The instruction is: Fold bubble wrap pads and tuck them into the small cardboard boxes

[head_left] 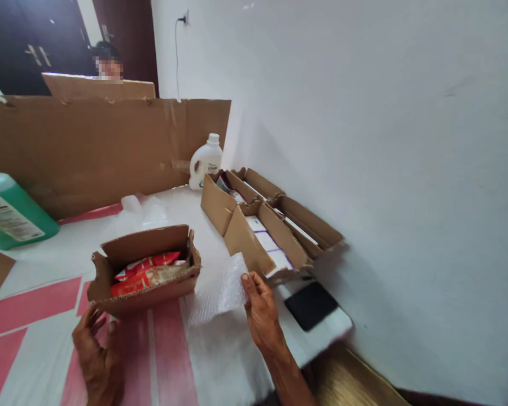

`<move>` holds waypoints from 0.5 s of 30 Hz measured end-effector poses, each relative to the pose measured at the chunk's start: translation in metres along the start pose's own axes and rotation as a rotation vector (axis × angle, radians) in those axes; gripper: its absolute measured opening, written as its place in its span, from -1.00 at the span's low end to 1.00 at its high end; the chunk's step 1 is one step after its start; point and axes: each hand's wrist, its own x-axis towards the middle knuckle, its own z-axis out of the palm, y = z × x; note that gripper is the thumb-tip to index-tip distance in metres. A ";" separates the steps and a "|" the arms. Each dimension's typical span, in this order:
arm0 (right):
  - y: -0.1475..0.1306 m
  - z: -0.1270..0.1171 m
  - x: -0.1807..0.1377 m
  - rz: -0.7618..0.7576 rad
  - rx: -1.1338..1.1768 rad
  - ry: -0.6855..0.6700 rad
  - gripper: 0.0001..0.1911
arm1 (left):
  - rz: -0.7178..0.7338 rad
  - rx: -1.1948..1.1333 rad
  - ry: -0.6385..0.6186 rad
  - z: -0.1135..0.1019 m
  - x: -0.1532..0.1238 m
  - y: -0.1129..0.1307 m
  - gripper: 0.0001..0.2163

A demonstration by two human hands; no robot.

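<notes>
A bubble wrap sheet (220,293) is at the lower centre of the frame, its right edge pinched in the right hand's (260,307) grip. Left of it, an open cardboard box (152,300) holds red packets (131,283); the left hand (97,352), grip loosely spread, is at its lower left corner. Right of centre, cardboard bins (248,242) stand near 1 white jug (207,163).

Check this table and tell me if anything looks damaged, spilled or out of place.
The box holding the red packets looks roughly cut: its rim is ragged and notched, not clean. The boxes by the wall show similar uneven edges. No spill is visible.
</notes>
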 end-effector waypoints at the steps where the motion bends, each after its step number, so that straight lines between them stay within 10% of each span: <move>1: -0.004 -0.005 -0.014 0.079 0.115 -0.017 -0.62 | 0.055 0.029 0.031 0.000 -0.007 0.002 -0.39; 9: -0.012 0.018 -0.082 0.356 0.447 -0.237 -0.59 | 0.691 0.100 -0.327 -0.033 -0.082 0.066 -0.21; 15: 0.010 0.031 -0.096 0.420 0.328 -0.422 -0.49 | 0.453 -0.027 -0.459 -0.069 -0.078 0.079 -0.74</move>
